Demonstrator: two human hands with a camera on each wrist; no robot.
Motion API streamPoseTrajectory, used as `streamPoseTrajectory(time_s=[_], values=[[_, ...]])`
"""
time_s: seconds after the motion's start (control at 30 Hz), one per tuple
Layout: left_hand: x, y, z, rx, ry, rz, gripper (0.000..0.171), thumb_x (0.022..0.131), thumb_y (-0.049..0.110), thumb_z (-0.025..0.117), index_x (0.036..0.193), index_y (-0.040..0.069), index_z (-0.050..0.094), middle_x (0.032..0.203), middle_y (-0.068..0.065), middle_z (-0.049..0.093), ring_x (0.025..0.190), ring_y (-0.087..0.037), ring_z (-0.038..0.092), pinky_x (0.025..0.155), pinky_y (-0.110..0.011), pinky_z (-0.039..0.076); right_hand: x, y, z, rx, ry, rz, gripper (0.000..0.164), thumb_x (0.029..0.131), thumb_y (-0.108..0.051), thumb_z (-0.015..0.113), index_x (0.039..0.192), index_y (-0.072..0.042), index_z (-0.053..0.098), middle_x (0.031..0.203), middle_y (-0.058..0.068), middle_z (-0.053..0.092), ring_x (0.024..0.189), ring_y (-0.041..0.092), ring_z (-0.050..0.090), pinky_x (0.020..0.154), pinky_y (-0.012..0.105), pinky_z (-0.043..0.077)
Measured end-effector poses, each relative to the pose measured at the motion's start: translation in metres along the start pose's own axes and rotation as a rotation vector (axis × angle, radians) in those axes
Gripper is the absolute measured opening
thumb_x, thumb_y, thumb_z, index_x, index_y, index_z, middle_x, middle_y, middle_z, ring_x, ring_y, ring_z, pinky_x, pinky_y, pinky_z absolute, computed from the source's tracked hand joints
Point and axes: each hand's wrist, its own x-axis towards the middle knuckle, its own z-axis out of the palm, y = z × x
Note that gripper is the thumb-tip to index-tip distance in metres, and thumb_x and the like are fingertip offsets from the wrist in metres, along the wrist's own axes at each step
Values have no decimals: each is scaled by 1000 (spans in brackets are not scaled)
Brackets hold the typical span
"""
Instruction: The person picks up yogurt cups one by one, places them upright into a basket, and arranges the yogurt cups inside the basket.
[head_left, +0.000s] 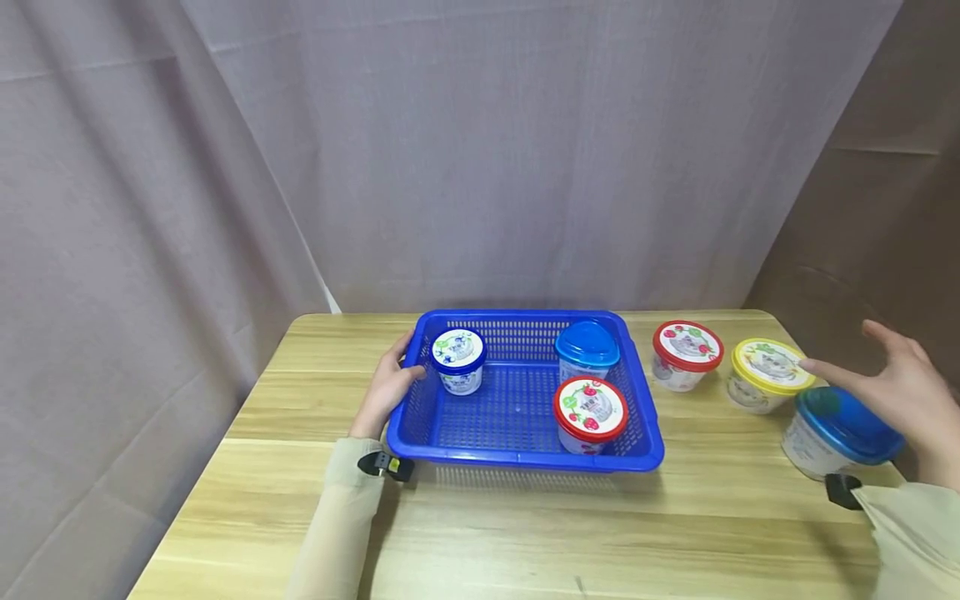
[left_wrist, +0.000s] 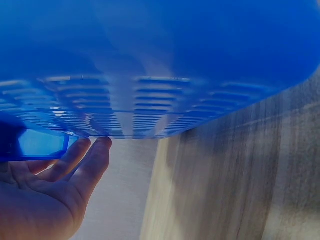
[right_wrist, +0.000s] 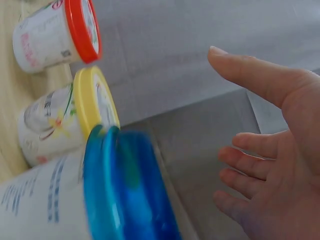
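My left hand (head_left: 387,385) grips the left rim of a blue plastic basket (head_left: 517,457), thumb over the edge. In the left wrist view, its fingers (left_wrist: 95,162) reach the slotted outer wall. My right hand (head_left: 900,387) is spread above a tub with a domed blue lid (head_left: 847,429) at the table's right side, holding nothing. The right wrist view shows its thumb and fingers apart from that tub (right_wrist: 125,195). Beside it stand a yellow-lidded tub (head_left: 768,371) and a red-lidded tub (head_left: 686,350).
Inside the basket, a tub with a dark blue lid (head_left: 459,358) stands at left. A domed blue-lidded tub (head_left: 587,350) and a red-lidded tub (head_left: 591,412) stand at right. Under everything is a wooden table (head_left: 480,533); grey curtains (head_left: 495,158) hang behind.
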Motion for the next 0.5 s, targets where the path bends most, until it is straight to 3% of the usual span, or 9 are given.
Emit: streamPoseTrajectory(time_s=[0.5], values=[[0, 0, 0, -7, -9, -11, 86, 78, -7, 60, 158, 4, 30, 155, -23, 39, 126, -36, 50, 103, -46, 43, -19, 47, 9, 60, 83, 133, 108, 92, -53, 60, 155, 9, -2, 157, 38, -11, 141, 62, -6, 106, 78, 8]])
